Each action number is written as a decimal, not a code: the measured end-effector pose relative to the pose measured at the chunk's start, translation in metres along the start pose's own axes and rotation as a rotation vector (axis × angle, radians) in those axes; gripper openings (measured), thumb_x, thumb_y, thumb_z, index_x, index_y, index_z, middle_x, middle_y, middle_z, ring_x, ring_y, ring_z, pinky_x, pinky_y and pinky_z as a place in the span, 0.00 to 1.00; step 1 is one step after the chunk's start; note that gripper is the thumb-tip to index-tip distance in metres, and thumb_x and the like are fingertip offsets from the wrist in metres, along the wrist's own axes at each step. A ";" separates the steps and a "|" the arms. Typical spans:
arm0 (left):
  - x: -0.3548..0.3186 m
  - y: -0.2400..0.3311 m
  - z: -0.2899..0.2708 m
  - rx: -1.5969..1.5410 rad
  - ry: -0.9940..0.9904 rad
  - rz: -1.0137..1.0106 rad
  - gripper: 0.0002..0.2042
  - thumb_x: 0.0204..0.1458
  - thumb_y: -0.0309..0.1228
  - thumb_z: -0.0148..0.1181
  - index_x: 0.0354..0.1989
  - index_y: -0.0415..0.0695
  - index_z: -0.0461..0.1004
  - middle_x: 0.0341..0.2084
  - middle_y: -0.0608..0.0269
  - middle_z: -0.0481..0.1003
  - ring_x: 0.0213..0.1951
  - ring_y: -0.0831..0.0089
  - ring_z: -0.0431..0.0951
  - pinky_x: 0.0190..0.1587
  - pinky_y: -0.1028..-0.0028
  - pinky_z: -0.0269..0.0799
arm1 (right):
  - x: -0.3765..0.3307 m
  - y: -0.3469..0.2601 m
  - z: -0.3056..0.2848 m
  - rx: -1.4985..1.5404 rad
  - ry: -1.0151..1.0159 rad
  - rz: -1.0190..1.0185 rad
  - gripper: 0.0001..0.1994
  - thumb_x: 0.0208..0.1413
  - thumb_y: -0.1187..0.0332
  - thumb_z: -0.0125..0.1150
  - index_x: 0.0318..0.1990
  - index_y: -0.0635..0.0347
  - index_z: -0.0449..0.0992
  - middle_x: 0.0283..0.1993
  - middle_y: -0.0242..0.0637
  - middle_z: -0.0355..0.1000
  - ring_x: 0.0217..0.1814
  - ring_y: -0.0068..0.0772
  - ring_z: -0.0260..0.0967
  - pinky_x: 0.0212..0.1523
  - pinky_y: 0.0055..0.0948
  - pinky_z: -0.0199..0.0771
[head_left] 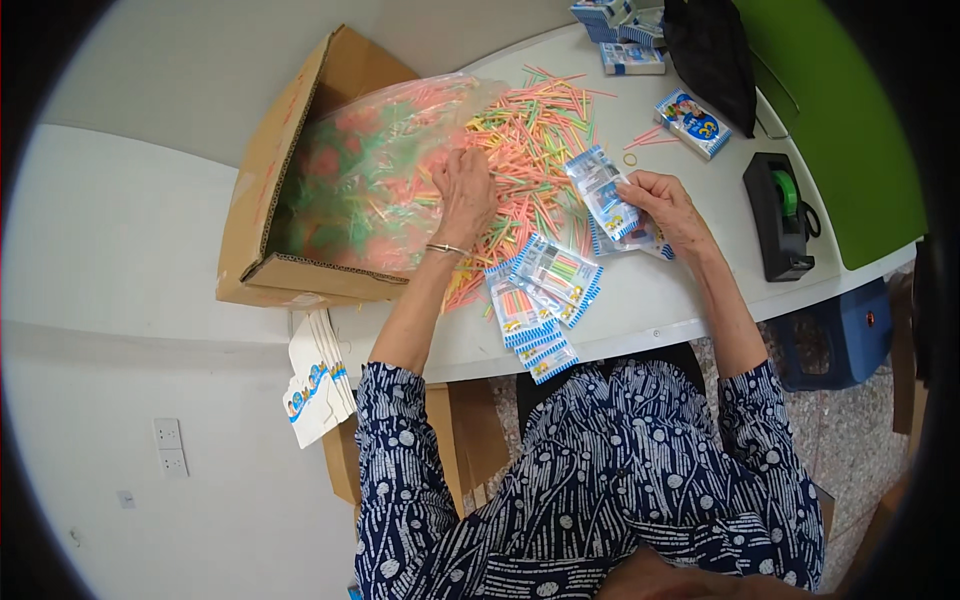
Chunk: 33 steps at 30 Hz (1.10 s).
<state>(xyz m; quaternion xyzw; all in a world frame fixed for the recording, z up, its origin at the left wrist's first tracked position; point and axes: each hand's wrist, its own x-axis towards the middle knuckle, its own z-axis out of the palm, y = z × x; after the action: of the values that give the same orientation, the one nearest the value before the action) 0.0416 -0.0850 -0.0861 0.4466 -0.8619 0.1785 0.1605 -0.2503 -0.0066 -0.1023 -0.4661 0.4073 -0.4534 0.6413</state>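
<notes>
Pinching a flat packet point(598, 190) by its right edge between thumb and fingers of the right hand point(668, 208), over the white table point(640, 315), just right of the heaped sticks point(545, 135). Slanting steeply along its long axis, with far end leaning left and near end right, over another packet beneath. Made of thin, shiny, see-through film with blue-striped ends. Bending the fingers of the left hand point(465, 190) down into the sticks; cannot tell whether spread or pinching any, with fingertips hidden. Slender, straight and matte, in pink, green and yellow, pointing every way. Behind, wrinkled and clear, a plastic bag point(385, 165) inside a stiff cardboard box point(248, 225). Near the table edge, overlapping in a fan, filled packets point(555, 275).
</notes>
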 end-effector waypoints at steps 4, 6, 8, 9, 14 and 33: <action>0.019 -0.001 -0.019 -0.653 -0.021 -0.370 0.09 0.55 0.28 0.47 0.41 0.36 0.66 0.38 0.52 0.71 0.45 0.57 0.70 0.50 0.58 0.61 | 0.011 0.013 -0.003 0.090 0.043 -0.147 0.09 0.59 0.61 0.56 0.34 0.56 0.76 0.26 0.20 0.70 0.29 0.08 0.63 0.33 0.13 0.63; 0.024 -0.008 -0.025 -0.991 0.030 -0.457 0.11 0.60 0.31 0.47 0.44 0.36 0.65 0.41 0.51 0.72 0.44 0.59 0.72 0.50 0.62 0.66 | 0.013 0.000 0.019 0.199 0.096 -0.119 0.08 0.60 0.62 0.55 0.35 0.56 0.75 0.30 0.24 0.72 0.35 0.12 0.67 0.41 0.16 0.65; 0.034 -0.007 -0.022 -1.714 -0.008 -0.815 0.10 0.62 0.30 0.43 0.43 0.35 0.66 0.40 0.47 0.73 0.41 0.61 0.76 0.46 0.64 0.74 | 0.025 -0.005 0.046 0.328 0.122 -0.167 0.08 0.61 0.62 0.55 0.37 0.57 0.74 0.33 0.26 0.72 0.38 0.15 0.68 0.44 0.19 0.66; 0.035 -0.008 -0.016 -1.714 -0.005 -0.809 0.10 0.62 0.30 0.43 0.43 0.35 0.66 0.40 0.47 0.73 0.41 0.61 0.76 0.46 0.64 0.74 | 0.032 -0.004 0.057 0.458 0.143 -0.214 0.08 0.61 0.63 0.55 0.38 0.58 0.73 0.36 0.28 0.73 0.41 0.17 0.69 0.48 0.21 0.66; 0.045 0.035 0.015 -2.311 0.210 -0.954 0.10 0.62 0.30 0.42 0.42 0.35 0.66 0.37 0.50 0.73 0.41 0.61 0.76 0.45 0.63 0.76 | 0.093 0.022 0.099 0.973 0.308 -0.135 0.09 0.62 0.65 0.52 0.43 0.60 0.70 0.42 0.36 0.72 0.42 0.26 0.69 0.49 0.30 0.69; 0.035 0.067 0.007 -2.032 0.510 -1.014 0.10 0.62 0.28 0.46 0.33 0.34 0.70 0.28 0.59 0.74 0.32 0.73 0.77 0.35 0.73 0.75 | 0.095 0.020 0.110 0.963 0.270 -0.183 0.11 0.62 0.66 0.52 0.48 0.59 0.69 0.44 0.34 0.72 0.45 0.28 0.69 0.48 0.30 0.70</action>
<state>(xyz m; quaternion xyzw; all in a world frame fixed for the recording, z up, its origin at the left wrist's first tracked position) -0.0336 -0.0775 -0.0880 0.3570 -0.2733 -0.5948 0.6664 -0.1184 -0.0693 -0.1055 -0.0888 0.1889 -0.7002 0.6827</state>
